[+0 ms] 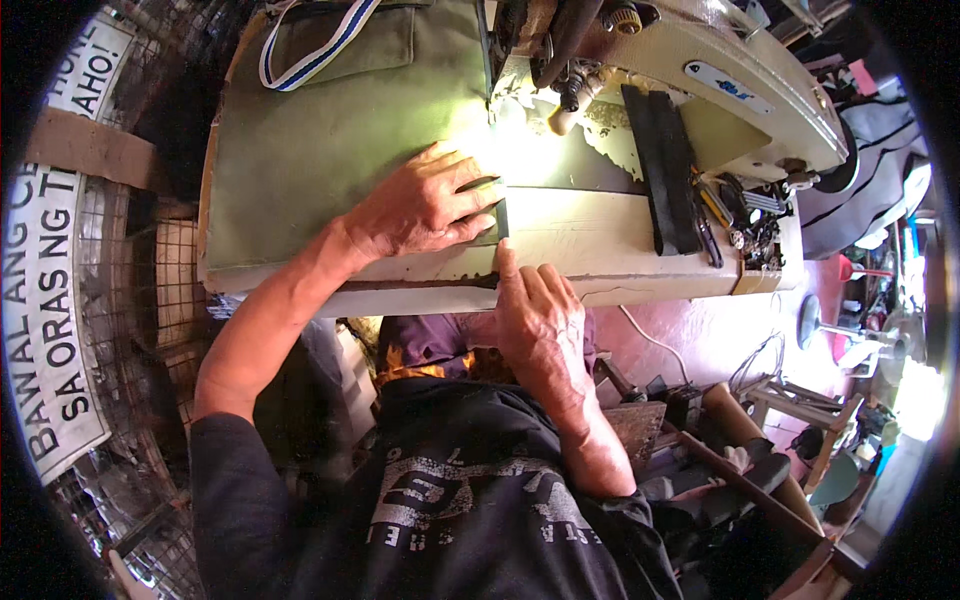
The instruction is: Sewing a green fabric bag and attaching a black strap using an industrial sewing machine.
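A large olive-green fabric piece [330, 140] lies flat on the sewing table, a pocket-like panel and a blue-and-white striped strap [320, 50] at its far end. My left hand [430, 205] rests on the cloth near its right edge, its fingers bent and closed on that edge. Along the edge runs a narrow dark strip [502, 218]. Its near end is at my right hand [540, 315], which is closed at the table's front edge with the fingertip on the strip. Just beyond my hands stands the sewing machine [720, 90]; glare hides its needle area.
A lit lamp bulb [563, 120] hangs by the machine. Black strips [662, 170] lie across the tabletop on the right, beside scissors [712, 205] and a tray [762, 255] of small metal parts. Wire mesh [178, 280] and a lettered sign [60, 320] stand at left.
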Motion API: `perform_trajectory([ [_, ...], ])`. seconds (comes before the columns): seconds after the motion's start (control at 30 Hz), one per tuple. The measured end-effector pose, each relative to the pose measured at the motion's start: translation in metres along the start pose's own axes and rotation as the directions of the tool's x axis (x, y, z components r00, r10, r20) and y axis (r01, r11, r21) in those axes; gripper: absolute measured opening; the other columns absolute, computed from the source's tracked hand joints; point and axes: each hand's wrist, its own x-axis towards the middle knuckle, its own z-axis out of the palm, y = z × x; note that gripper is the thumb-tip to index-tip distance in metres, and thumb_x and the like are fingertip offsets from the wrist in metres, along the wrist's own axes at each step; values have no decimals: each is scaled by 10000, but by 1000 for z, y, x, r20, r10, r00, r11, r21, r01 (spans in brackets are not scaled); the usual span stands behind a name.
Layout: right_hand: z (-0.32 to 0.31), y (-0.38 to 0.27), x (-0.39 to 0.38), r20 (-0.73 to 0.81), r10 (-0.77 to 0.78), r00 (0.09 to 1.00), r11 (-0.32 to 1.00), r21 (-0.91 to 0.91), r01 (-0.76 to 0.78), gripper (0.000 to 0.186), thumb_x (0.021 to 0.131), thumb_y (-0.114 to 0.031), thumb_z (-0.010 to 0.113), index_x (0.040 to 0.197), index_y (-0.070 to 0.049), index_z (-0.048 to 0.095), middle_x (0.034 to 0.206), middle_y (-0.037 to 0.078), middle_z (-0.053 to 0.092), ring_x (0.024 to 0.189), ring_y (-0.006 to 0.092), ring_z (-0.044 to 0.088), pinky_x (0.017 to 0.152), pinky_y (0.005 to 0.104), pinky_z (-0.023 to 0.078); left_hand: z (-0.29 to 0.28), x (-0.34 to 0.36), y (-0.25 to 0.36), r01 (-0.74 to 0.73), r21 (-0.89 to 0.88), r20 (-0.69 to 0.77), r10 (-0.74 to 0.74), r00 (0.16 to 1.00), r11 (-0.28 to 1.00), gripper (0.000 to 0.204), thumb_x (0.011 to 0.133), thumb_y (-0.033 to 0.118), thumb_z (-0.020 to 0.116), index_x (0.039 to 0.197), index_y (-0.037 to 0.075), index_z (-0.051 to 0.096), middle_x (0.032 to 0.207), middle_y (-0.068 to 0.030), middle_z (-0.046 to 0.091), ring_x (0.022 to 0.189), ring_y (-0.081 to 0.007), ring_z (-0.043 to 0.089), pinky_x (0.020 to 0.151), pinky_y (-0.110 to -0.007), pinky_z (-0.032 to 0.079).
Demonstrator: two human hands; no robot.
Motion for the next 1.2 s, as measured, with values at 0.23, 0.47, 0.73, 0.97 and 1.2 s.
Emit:
perform_trajectory([
  [0.23, -4, 0, 5, 78, -25, 997, 999, -34, 28, 605, 737, -58, 625, 1313, 102, 533, 797, 100, 560, 794, 261, 575, 721, 388, 484, -7, -4, 1, -101, 31, -20, 101, 995, 994, 332, 872, 242, 702, 1154, 68, 693, 1250, -103, 636, 1127, -286, 612, 1018, -431, 473],
  [0.47, -3, 0, 13, 63, -19, 998, 997, -78, 24, 554, 754, -35, 611, 1284, 113, 544, 759, 99, 561, 759, 254, 569, 692, 386, 478, -4, 0, -3, -69, -26, -31, 68, 997, 997, 323, 874, 249, 699, 1138, 63, 691, 1241, -99, 638, 1169, -288, 594, 1055, -436, 445],
  [0.73, 3, 10, 40, 46, -1, 999, 999, -54, 3, 485, 762, 13, 621, 1244, 52, 584, 752, 98, 557, 737, 269, 575, 672, 404, 484, -6, 9, -30, -102, 7, -6, 102, 995, 995, 347, 863, 200, 707, 1168, 38, 678, 1279, -136, 611, 1234, -336, 536, 1065, -465, 436],
  [0.97, 8, 18, 63, 39, -22, 999, 998, -63, 24, 481, 776, -2, 622, 1252, 55, 583, 779, 109, 568, 748, 282, 579, 698, 410, 483, -12, 22, -55, -170, 51, 1, 170, 985, 984, 273, 854, 219, 699, 1056, 35, 702, 1158, -128, 633, 1165, -318, 564, 1033, -433, 472],
  [1.2, 16, 25, 86, -18, -23, 1000, 999, -24, 23, 503, 789, -2, 632, 1285, 47, 562, 872, 160, 620, 801, 335, 613, 722, 434, 495, -10, 30, -84, -169, -99, -47, 165, 985, 981, 229, 840, 204, 711, 986, 28, 694, 1064, -106, 618, 1072, -302, 582, 972, -408, 508],
])
